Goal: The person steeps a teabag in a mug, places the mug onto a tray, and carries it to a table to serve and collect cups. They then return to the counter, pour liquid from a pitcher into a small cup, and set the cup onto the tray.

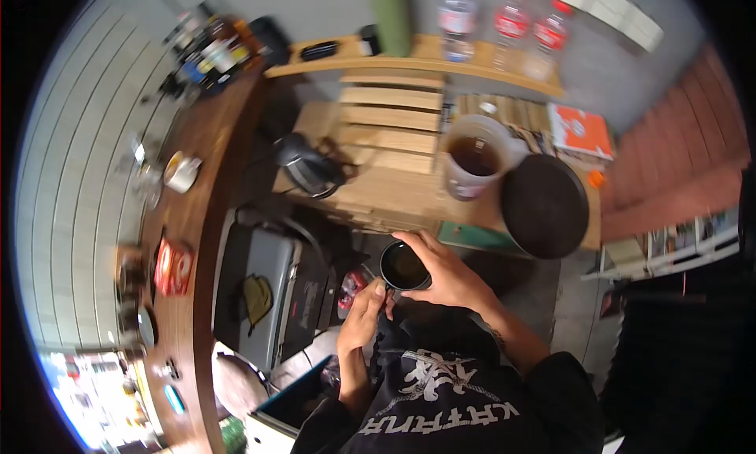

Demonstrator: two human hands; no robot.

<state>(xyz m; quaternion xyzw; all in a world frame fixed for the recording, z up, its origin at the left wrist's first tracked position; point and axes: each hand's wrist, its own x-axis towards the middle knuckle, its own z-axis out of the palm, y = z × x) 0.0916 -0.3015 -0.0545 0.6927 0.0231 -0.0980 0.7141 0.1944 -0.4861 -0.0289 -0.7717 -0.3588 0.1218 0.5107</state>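
A dark mug (403, 269) with some yellowish-brown liquid in it is held up in front of my chest. My left hand (363, 315) grips it low on the near left side, apparently at the handle, which my fingers mostly hide. Curved around the right side of the mug, my right hand (442, 271) has its thumb near the bottom and its fingers over the far rim. Both hands are closed on the same mug.
Beyond the mug, a wooden bench (386, 182) carries a clear pitcher of dark liquid (475, 156), a black kettle (309, 166) and a round dark tray (544, 207). Bottles (510, 25) line a shelf. At left, a wooden counter (206, 186) holds a red packet (173, 266).
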